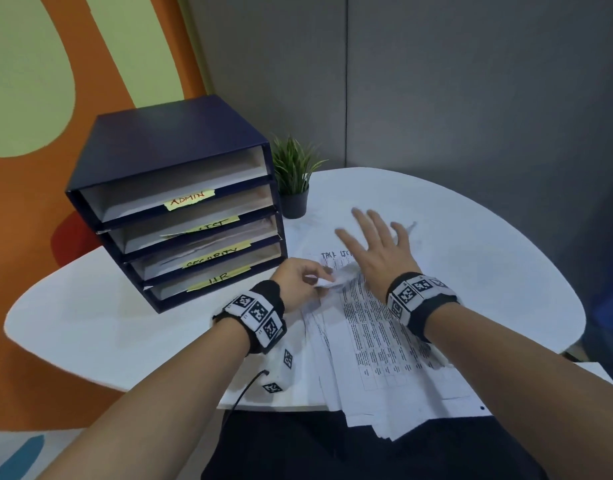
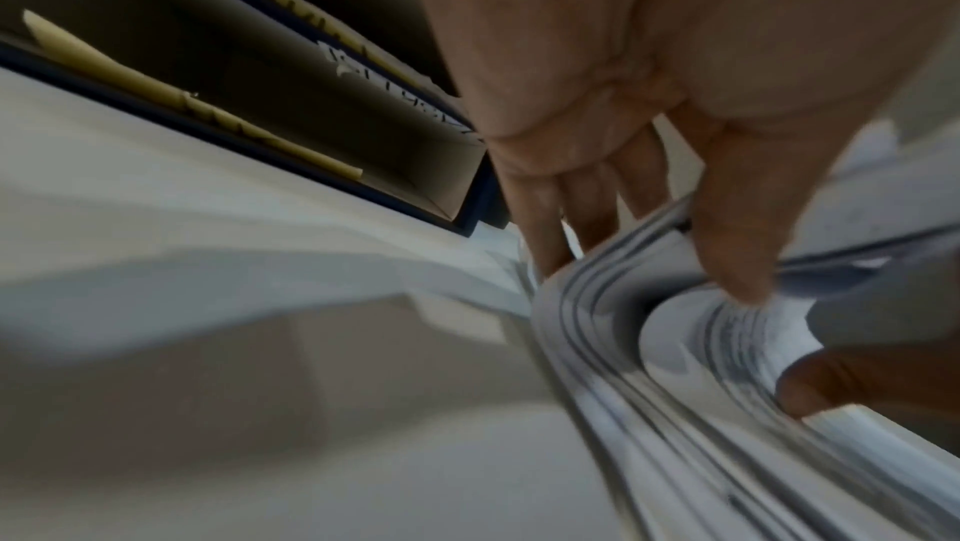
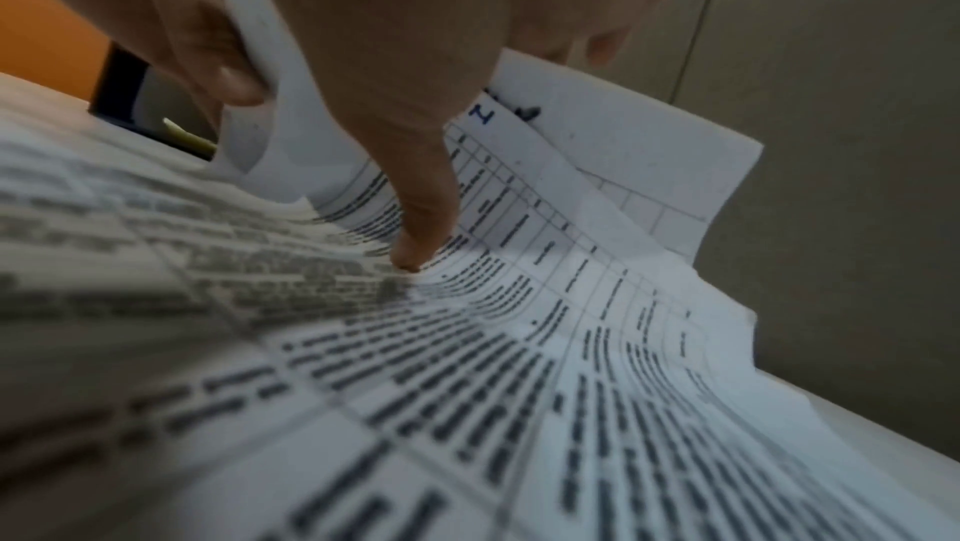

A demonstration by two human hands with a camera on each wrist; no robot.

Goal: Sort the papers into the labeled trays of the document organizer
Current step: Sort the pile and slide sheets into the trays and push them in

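We see bare desk [image 1: 101,317] in front of the document organizer [image 1: 180,202], so its four tray mouths lie open to reach. A potted plant [image 1: 293,181] stands just beside its right wall. The papers [image 1: 377,344] cover the near middle; the desk's right side is bare.

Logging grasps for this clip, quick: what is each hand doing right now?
Left hand: pinching the curled corner of the papers.
Right hand: open, fingers spread, thumb tip pressing on the papers.

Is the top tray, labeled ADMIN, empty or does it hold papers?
It holds papers: a white stack fills the ADMIN tray of the organizer.
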